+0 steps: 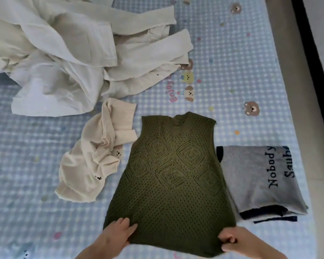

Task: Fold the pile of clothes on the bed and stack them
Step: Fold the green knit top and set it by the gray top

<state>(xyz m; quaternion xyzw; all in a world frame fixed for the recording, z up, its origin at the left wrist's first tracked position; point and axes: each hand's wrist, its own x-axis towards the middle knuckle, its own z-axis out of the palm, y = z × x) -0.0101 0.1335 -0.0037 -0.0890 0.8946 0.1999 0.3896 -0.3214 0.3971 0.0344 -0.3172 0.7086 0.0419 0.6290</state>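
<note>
An olive green open-knit vest [173, 176] lies spread flat on the bed, neck away from me. My left hand [118, 233] grips its lower left hem corner, thumb on top. My right hand [236, 239] pinches the lower right hem corner with curled fingers. A crumpled cream knit sweater [94, 159] lies just left of the vest. A folded grey shirt [260, 176] with dark lettering sits right of the vest, over a dark folded garment [269, 214]. A big heap of white and cream clothes [69, 53] fills the upper left.
The bed has a light blue checked sheet [232, 58] with bear prints. The bed's right edge [295, 90] runs diagonally down the right side, with a dark strip and floor beyond it.
</note>
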